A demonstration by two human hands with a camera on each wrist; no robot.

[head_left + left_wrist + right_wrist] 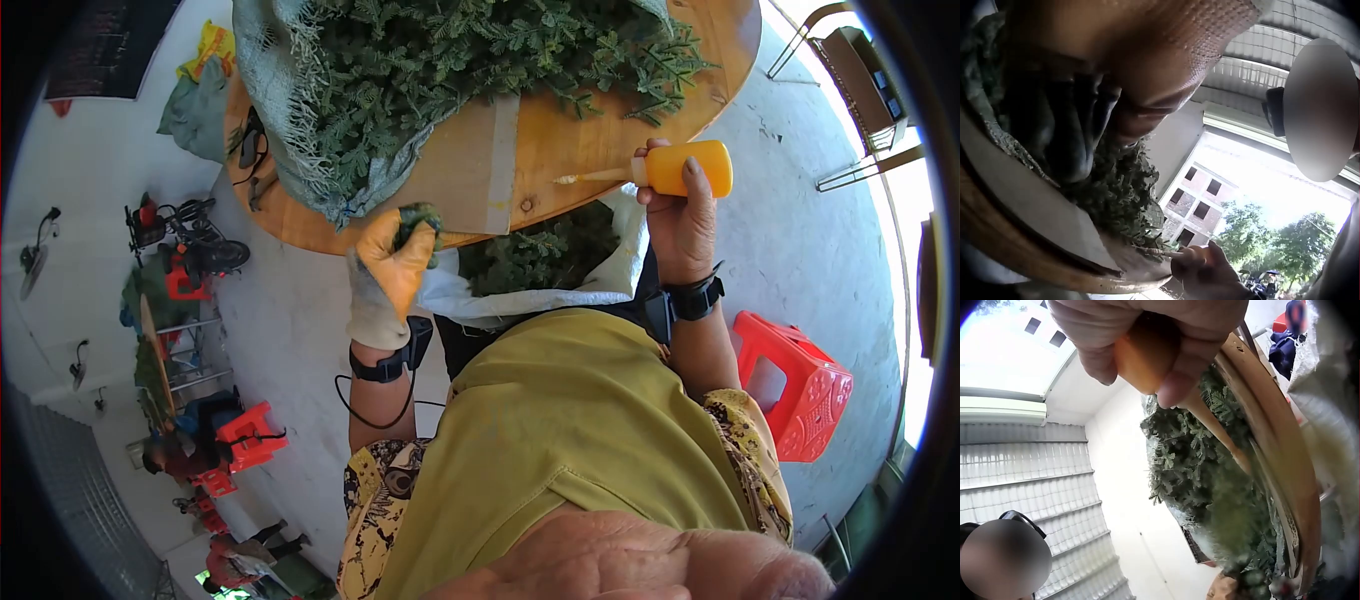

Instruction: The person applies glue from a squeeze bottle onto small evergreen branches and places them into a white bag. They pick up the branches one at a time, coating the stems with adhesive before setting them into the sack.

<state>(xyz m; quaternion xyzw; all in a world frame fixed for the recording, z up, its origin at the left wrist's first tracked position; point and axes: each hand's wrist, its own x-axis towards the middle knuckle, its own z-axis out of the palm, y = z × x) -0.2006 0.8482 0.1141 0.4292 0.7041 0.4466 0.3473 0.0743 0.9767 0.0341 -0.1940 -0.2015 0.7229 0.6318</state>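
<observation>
My bare right hand [684,230] grips a yellow squeeze bottle [714,168] at the table's right front side. Its long pale nozzle [600,177] points left over the wood, with a whitish tip. A glove in orange and grey with dark green fingers covers my left hand [392,260], raised at the table's front edge. Those dark fingers [1072,125] are curled in, and nothing shows between them and the thumb. Green fir-like sprigs [480,50] spill from a woven sack [275,85] on the round wooden table [575,140], beyond both hands.
Flat cardboard [455,170] lies on the table before the sack. A white sack [622,240] with more sprigs [540,252] hangs open below the table edge, at my lap. Red stools [800,385] stand on the floor at the right and left. Other people sit and stand far left.
</observation>
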